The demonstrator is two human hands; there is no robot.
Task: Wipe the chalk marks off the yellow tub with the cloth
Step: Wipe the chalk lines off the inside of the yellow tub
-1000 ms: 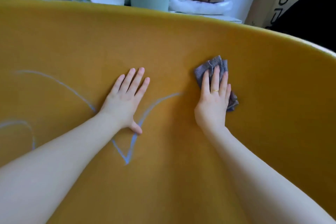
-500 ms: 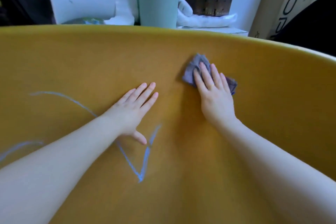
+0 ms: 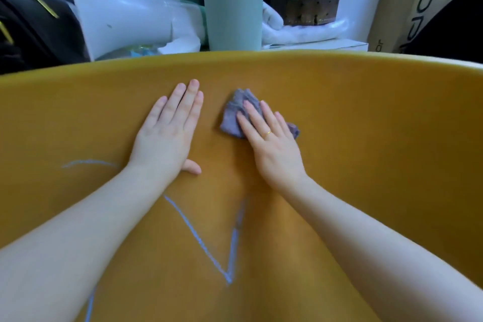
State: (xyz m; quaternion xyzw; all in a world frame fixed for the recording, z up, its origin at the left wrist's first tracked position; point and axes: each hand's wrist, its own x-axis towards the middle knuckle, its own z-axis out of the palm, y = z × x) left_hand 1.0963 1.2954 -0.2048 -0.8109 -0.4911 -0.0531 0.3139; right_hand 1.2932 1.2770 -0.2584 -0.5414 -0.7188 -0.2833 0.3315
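The yellow tub [image 3: 366, 117] fills most of the view, its curved wall facing me. Blue chalk marks [image 3: 206, 246] form a V low in the middle, and a short stroke [image 3: 88, 162] shows at the left. My right hand [image 3: 271, 149] lies flat on a crumpled grey-purple cloth [image 3: 234, 115], pressing it against the wall just above the V's right arm. My left hand [image 3: 170, 131] rests flat and open on the wall beside the cloth, fingers together, holding nothing.
Behind the tub's rim stand a pale green post [image 3: 232, 5], white plastic items [image 3: 125, 21], a brown leather belt [image 3: 304, 5] on white wrapping, and a cardboard box [image 3: 418, 0] at the right. Dark bags [image 3: 28, 21] are at the back left.
My right hand has slid the cloth to the left, towards my left hand. The upper part of the V's right stroke has faded. The camera has tilted, so both hands appear higher on the wall.
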